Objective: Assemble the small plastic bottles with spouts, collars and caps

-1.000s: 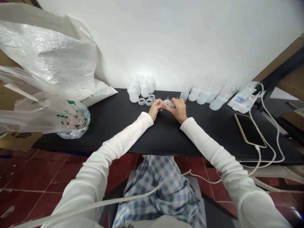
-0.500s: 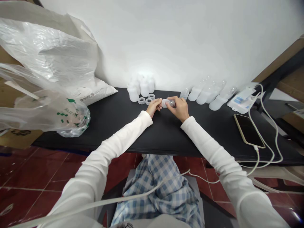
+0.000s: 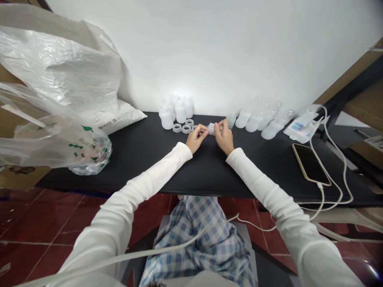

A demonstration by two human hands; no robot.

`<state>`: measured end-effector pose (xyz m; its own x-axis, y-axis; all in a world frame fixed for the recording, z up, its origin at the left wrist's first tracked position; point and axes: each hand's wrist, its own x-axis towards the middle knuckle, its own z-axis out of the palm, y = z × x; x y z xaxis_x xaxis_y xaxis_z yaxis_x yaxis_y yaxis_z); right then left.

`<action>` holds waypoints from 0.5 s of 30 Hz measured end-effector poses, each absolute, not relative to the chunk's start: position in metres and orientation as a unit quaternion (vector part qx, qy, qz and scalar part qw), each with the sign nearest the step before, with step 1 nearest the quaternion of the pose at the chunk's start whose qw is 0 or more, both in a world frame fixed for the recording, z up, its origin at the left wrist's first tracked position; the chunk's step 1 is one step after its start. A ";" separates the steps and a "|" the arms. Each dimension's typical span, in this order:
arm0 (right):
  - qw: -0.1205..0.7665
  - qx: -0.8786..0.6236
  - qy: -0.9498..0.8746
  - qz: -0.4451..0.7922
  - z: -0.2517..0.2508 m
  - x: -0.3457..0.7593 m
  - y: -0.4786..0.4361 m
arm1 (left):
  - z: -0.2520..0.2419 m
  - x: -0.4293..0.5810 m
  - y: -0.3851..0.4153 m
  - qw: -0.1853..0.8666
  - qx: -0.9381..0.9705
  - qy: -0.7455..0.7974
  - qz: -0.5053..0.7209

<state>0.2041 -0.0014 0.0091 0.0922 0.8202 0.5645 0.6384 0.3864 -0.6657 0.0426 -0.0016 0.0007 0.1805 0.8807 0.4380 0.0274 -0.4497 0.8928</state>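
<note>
Over the middle of the black table, my right hand (image 3: 224, 137) has its fingers closed around a small translucent whitish bottle part (image 3: 211, 128). Its far end is covered by my fingers, so its exact kind is unclear. My left hand (image 3: 196, 138) is in a pinch at the near side of that part; what its fingertips grip, if anything, is too small to make out. Beside my left hand lie several clear ring-shaped collars (image 3: 186, 128), one partly hidden by the fingers. Behind them stand several white bottles (image 3: 180, 111). A clear ribbed plastic piece (image 3: 231, 119) is just beyond my right hand.
Several bottles with clear domed tops (image 3: 253, 122) line the wall at right. Near them are a blue-and-white packet (image 3: 301, 127), a phone (image 3: 311, 164) and white cables (image 3: 343, 167). Large plastic bags (image 3: 86, 147) cover the table's left end. A cable crosses my lap.
My left hand has opened slightly from a tighter curl into a fingertip pinch. My right hand has turned and shifted a little, covering more of the bottle part. The view has shifted slightly.
</note>
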 end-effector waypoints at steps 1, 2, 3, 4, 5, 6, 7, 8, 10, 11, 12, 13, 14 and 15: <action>0.490 -0.541 -0.678 0.086 0.008 0.204 -0.001 | 0.003 0.043 -0.003 0.413 0.640 0.349 0.546; 0.480 -0.538 -0.689 0.080 0.007 0.205 0.000 | 0.005 0.044 -0.004 0.432 0.621 0.351 0.551; 0.467 -0.536 -0.700 0.071 0.006 0.205 0.001 | 0.006 0.045 -0.005 0.451 0.604 0.353 0.555; 0.452 -0.535 -0.712 0.058 0.005 0.205 0.002 | 0.008 0.046 -0.006 0.469 0.587 0.355 0.556; 0.435 -0.536 -0.722 0.041 0.004 0.206 0.003 | 0.009 0.047 -0.006 0.485 0.571 0.357 0.557; 0.420 -0.538 -0.731 0.021 0.003 0.207 0.004 | 0.009 0.048 -0.006 0.500 0.556 0.359 0.558; 0.405 -0.540 -0.738 -0.002 0.003 0.208 0.005 | 0.009 0.048 -0.005 0.513 0.541 0.360 0.561; 0.390 -0.538 -0.747 -0.027 0.003 0.208 0.005 | 0.009 0.049 -0.005 0.523 0.524 0.363 0.566; 0.355 -0.519 -0.774 -0.075 0.004 0.210 0.005 | 0.007 0.049 -0.002 0.539 0.493 0.370 0.574; 0.337 -0.500 -0.791 -0.096 0.005 0.210 0.005 | 0.007 0.048 0.000 0.545 0.481 0.375 0.576; 0.321 -0.479 -0.808 -0.116 0.007 0.211 0.005 | 0.006 0.047 0.002 0.549 0.473 0.379 0.576; 0.307 -0.457 -0.824 -0.133 0.009 0.212 0.004 | 0.006 0.045 0.004 0.550 0.469 0.382 0.576; 0.295 -0.433 -0.839 -0.150 0.011 0.213 0.004 | 0.006 0.044 0.007 0.549 0.466 0.386 0.577; 0.283 -0.410 -0.852 -0.163 0.012 0.214 0.004 | 0.006 0.042 0.009 0.545 0.463 0.391 0.580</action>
